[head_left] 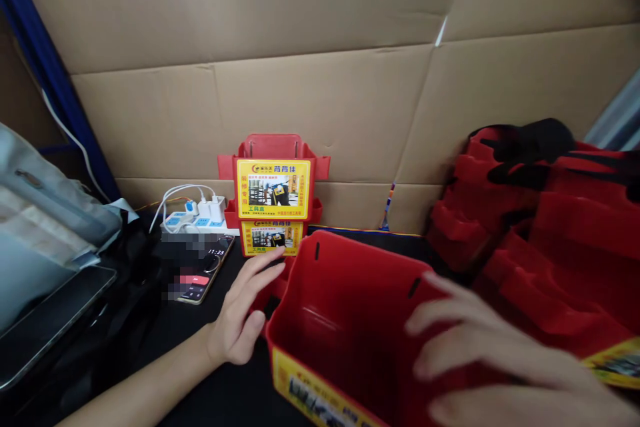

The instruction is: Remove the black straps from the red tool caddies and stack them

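Note:
A red plastic bin [350, 307] with a yellow label on its near side stands open in front of me on the dark table. My left hand [240, 317] lies flat beside its left wall, fingers spread and pointing toward the back. My right hand [490, 360] rests blurred over the bin's right rim, fingers extended leftward. Whether either hand grips the bin I cannot tell. Behind the bin, two more red bins [274, 190] with yellow labels stand stacked against the cardboard wall.
A heap of nested red bins [545, 240] with black straps lies at the right. A phone [203, 270] and a white power strip [197, 217] with chargers sit at back left. A tablet [45, 320] and a grey bag [45, 213] fill the left edge. Cardboard [320, 80] walls the back.

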A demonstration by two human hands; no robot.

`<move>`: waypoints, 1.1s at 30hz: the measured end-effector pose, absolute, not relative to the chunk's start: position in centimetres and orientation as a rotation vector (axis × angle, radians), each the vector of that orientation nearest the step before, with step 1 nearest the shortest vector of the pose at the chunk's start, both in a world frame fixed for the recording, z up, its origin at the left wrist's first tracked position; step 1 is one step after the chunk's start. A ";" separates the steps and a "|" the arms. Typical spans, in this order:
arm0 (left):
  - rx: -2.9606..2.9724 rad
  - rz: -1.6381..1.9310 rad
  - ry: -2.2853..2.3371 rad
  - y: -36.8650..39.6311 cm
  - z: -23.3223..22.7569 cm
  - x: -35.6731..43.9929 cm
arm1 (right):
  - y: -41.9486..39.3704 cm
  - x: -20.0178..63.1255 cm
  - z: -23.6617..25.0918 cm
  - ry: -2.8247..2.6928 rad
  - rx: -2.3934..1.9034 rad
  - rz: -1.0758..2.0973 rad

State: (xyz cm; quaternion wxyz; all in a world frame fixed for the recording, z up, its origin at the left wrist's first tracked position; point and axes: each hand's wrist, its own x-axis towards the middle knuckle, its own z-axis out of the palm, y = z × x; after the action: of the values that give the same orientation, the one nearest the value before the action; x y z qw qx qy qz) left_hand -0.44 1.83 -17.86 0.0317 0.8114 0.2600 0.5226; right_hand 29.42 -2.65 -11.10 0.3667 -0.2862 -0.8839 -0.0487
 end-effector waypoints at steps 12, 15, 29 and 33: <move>2.272 0.504 2.231 7.4 -13.9 -13.1 | 1.7 28.0 -13.3 -1.877 -1.004 0.753; 2.214 0.310 2.282 7.8 -15.2 -15.5 | 1.2 27.0 -13.6 -1.884 -0.952 0.849; 2.673 0.640 1.435 5.4 -3.4 -6.4 | 7.5 20.5 -8.7 -1.823 -0.569 1.368; 2.714 0.636 1.273 5.8 -3.5 -1.9 | 8.7 17.7 -8.0 -2.034 -0.660 1.288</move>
State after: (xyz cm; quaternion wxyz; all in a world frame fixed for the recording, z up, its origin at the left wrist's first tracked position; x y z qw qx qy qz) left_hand -1.86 5.80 -3.48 0.0384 0.8851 0.4150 0.2073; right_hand 17.67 8.68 -8.00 0.3171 -0.2509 -0.7728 0.4891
